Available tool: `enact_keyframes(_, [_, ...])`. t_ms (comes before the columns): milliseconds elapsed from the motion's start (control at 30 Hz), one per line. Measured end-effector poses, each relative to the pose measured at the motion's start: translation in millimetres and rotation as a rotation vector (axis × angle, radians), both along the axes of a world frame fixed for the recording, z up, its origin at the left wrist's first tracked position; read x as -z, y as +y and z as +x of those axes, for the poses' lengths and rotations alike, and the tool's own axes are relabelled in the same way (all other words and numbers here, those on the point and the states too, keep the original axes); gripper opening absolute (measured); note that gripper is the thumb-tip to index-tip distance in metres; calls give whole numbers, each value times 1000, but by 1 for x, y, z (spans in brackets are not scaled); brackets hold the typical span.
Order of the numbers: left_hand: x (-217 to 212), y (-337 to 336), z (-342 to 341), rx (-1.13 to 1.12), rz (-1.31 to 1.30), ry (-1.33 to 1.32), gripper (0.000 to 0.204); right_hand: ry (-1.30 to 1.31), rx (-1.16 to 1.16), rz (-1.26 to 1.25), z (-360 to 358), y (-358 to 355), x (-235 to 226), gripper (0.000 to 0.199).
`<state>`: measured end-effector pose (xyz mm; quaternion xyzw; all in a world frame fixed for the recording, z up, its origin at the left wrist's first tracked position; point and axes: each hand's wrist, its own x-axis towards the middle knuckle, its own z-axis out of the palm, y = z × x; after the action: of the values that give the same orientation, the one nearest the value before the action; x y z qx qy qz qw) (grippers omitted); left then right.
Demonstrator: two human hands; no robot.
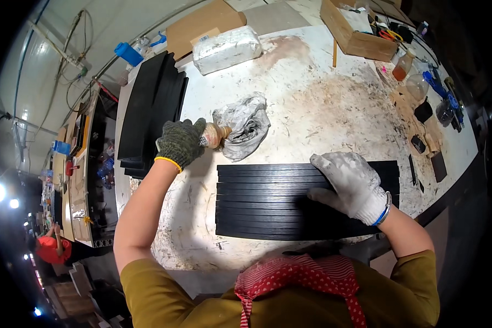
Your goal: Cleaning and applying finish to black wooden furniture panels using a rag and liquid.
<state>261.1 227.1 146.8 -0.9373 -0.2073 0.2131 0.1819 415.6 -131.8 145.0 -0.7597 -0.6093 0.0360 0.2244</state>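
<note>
Partly hidden beneath right hand (351,187): black strips (262,202)

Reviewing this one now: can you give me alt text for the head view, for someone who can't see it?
A person holds a tan bottle in the dark-gloved left grip, its neck at a crumpled grey rag, while the white-gloved right grip is over a row of black strips. On the stained white table, a black stack lies to the left.
</note>
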Motion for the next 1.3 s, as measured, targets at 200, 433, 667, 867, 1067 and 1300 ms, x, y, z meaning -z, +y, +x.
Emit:
enact_keyframes(200, [3, 10, -2, 119, 141, -87, 59, -15, -5, 32, 0, -2, 8, 56])
enact_keyframes(433, [-13, 2, 1, 184, 113, -2, 52, 24, -4, 34, 2, -3, 3, 56])
enact_keyframes(667, [-36, 2, -1, 148, 129, 22, 64, 23, -5, -5, 3, 0, 1, 56])
enact_keyframes(867, [-24, 12, -18, 156, 74, 44, 64, 25, -5, -46, 2, 1, -1, 56])
enact_keyframes(1067, [-19, 27, -18, -2, -133, -30, 70, 26, -6, -16, 2, 0, -2, 57])
enact_keyframes(1300, [53, 102, -20, -154, -843, -755, 80, 77, -35, 68, 7, 3, 8, 59])
